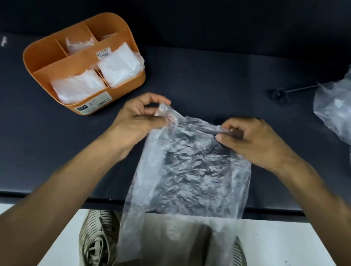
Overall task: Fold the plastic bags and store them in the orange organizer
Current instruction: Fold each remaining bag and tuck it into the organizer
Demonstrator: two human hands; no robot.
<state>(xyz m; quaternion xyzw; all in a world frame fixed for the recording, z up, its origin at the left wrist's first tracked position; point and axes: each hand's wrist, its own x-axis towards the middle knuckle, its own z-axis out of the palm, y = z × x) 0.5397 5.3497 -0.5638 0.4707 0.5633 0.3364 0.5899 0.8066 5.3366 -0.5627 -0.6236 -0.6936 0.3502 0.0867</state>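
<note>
A clear, crinkled plastic bag [184, 178] hangs from both hands over the front edge of the dark table [208, 72]. My left hand [138, 118] pinches its top left corner. My right hand [250, 138] pinches the top right corner, fingers curled round the film. The bag's lower end droops past the table edge above my shoes. The orange organizer [48, 57] stands at the back left of the table, with folded white bags [118, 65] in three of its compartments.
A heap of loose clear plastic bags [341, 111] lies at the table's right edge. A small black bracket with a rod [278, 94] sits beside it. A white floor and my two shoes [98, 241] show below the table edge.
</note>
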